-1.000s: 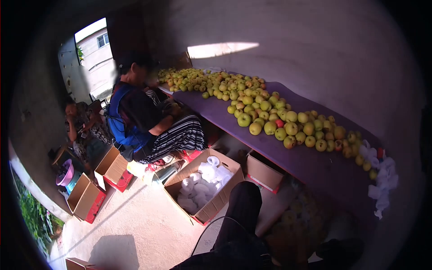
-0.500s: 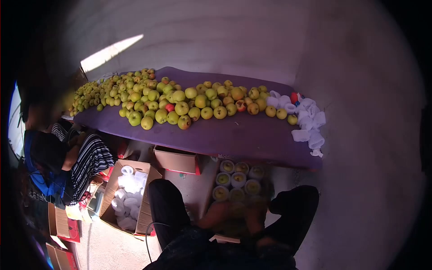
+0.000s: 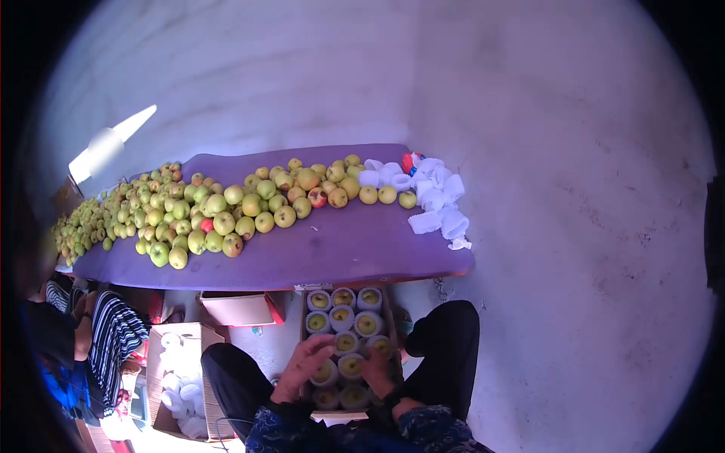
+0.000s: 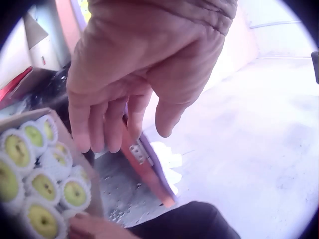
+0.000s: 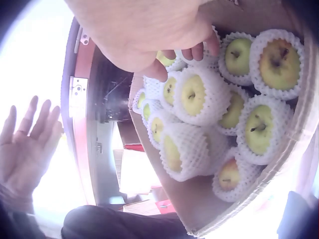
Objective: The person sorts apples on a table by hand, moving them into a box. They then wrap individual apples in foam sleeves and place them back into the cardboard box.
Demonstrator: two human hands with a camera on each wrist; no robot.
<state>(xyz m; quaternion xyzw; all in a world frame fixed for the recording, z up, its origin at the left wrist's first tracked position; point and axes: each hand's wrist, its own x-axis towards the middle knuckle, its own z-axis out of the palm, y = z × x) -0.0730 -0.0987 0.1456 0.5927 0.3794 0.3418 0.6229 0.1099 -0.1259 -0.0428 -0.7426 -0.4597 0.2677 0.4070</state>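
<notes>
A cardboard box (image 5: 187, 201) holds several yellow-green apples, each in a white foam net sleeve; one sleeved apple (image 5: 194, 97) sits on top of the others. My left hand (image 3: 306, 365) is held over the box's left side, its fingers extended and apart, with nothing in the palm (image 4: 144, 59). Over the right side hovers my right hand (image 3: 377, 371), fingertips (image 5: 212, 44) pointing down close over the sleeved apples. In the right wrist view its thumb and fingers stand apart, gripping no apple.
A purple-covered table (image 3: 362, 257) beyond the box bears a long heap of loose apples (image 3: 196, 208) and a pile of foam sleeves (image 3: 438, 192). At left, another box (image 3: 215, 389) contains foam sleeves. A seated person (image 3: 117, 340) in striped clothing is at far left.
The head view has swung right and down, from the seated person to the box between the knees. Both hands, low and blurred half a second ago, now show over the sleeved apples.
</notes>
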